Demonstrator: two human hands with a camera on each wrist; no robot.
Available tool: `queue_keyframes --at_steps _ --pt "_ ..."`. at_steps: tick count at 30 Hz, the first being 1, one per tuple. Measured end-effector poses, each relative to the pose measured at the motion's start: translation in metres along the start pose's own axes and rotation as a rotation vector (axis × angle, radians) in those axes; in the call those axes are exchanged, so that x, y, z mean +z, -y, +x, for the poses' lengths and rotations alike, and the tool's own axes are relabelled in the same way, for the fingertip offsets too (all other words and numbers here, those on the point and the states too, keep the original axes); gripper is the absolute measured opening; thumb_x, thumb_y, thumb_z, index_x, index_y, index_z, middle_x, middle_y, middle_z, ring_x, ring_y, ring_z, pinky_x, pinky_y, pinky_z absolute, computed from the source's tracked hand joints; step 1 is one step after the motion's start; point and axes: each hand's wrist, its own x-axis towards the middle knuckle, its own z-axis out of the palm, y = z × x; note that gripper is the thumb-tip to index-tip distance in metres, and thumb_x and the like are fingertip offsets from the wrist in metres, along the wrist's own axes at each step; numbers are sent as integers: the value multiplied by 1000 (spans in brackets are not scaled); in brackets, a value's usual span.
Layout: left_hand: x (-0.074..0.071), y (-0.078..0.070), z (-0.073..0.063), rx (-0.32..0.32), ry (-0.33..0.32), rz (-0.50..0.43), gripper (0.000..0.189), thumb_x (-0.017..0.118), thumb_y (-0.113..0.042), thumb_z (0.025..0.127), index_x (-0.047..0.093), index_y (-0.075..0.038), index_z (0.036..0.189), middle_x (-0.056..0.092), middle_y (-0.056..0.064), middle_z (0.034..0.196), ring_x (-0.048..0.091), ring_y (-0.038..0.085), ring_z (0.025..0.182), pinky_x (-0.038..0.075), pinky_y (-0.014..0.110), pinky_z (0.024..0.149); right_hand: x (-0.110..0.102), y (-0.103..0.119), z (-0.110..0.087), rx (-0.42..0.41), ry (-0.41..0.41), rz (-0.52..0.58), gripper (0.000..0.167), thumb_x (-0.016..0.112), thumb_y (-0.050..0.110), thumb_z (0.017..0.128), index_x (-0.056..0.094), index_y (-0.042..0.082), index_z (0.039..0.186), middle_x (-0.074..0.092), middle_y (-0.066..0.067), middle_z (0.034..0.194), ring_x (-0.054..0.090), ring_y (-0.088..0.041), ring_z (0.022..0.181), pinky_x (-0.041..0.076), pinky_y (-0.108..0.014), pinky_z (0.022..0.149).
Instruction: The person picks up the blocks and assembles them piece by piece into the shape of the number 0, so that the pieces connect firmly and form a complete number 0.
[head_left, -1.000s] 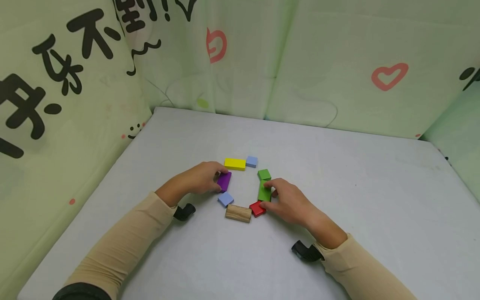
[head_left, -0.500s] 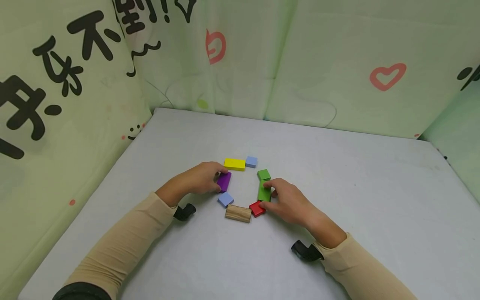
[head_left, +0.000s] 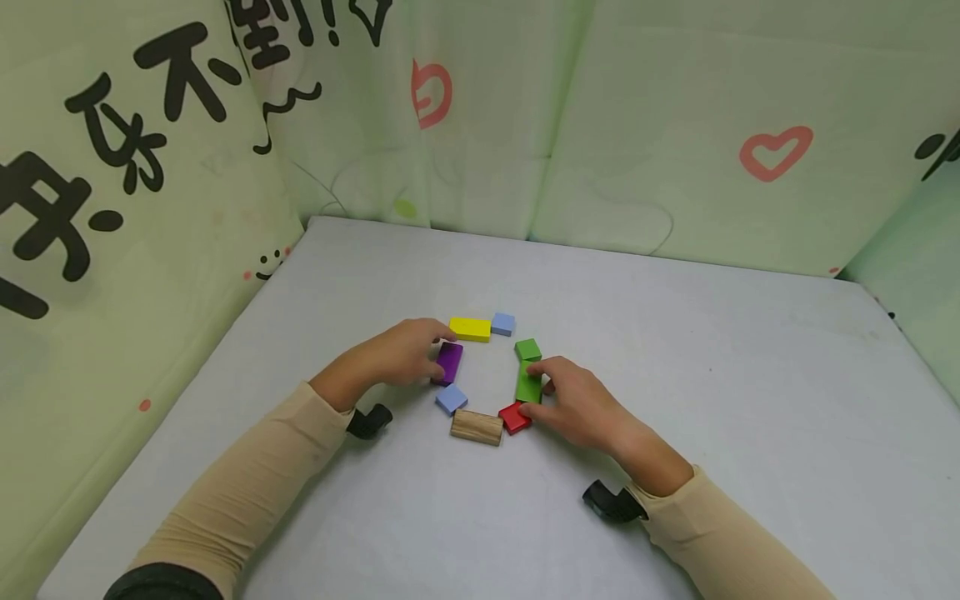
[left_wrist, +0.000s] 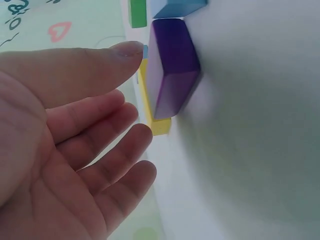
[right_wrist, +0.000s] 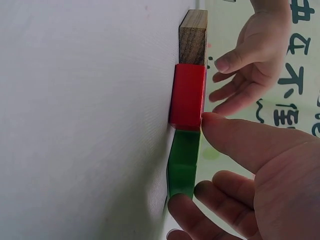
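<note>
Small coloured blocks lie in a ring on the white table. My left hand [head_left: 408,352] hovers at the left side, beside the purple block [head_left: 450,363]. In the left wrist view its thumb and loosely bent fingers stand apart from that purple block [left_wrist: 172,70]. On the right side, my right hand [head_left: 581,404] reaches over the long green block [head_left: 528,387]. Its thumb tip is at the edge of the red block [right_wrist: 187,95], and a fingertip meets the end of the green block [right_wrist: 183,160]. Neither hand grips a block.
A yellow block [head_left: 471,330] and a light blue block [head_left: 503,324] form the far side. A small green block [head_left: 528,349] adjoins the long green one. Nearer lie another light blue block [head_left: 452,400] and a wood-grain block [head_left: 477,427]. Printed curtains [head_left: 637,125] hang behind the table.
The left hand has loosened from the purple block and lifted slightly away from it, its fingers now farther apart. The right hand and the blocks look unchanged.
</note>
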Motion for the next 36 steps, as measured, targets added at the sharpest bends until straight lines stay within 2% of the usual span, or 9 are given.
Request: queue_keyframes --at_steps 5,10,15,19,24,36 --pt "-4 -3 5 -11 -20 19 53 70 -12 95 50 -4 144 48 13 148 42 30 137 33 46 113 0 0 0 6 2 -2 49 76 19 90 57 -3 129 58 -16 124 60 -25 99 52 -39 85" --pt "-5 -9 13 -17 -39 25 52 69 -17 96 52 -7 144 52 12 144 49 28 130 40 43 109 0 0 0 1 1 -9 49 76 19 90 57 -4 129 59 -16 123 60 -25 99 51 -40 85" --pt "-5 -17 23 8 -48 28 49 68 -19 97 55 -8 143 54 11 141 51 26 128 43 40 107 -1 0 0 9 5 -6 50 76 20 90 57 -3 129 59 -15 122 60 -25 99 51 -40 85" --pt "-6 -20 30 22 -21 9 48 69 -21 97 57 -8 141 58 11 137 54 25 125 43 38 106 -1 0 0 12 3 0 50 76 21 90 57 -3 130 59 -15 123 60 -25 99 51 -40 85" --pt "-6 -19 37 8 17 -5 48 68 -23 97 57 -7 141 58 10 138 53 23 125 41 38 108 0 0 0 17 -1 2 51 76 21 89 57 -3 130 59 -14 122 60 -25 99 51 -39 85" --pt "-4 -21 44 -11 45 66 50 65 -26 100 53 -5 144 54 10 143 49 24 131 36 39 112 0 -2 -1 10 -9 8 50 77 20 89 56 -2 130 59 -14 122 60 -25 100 51 -39 85"
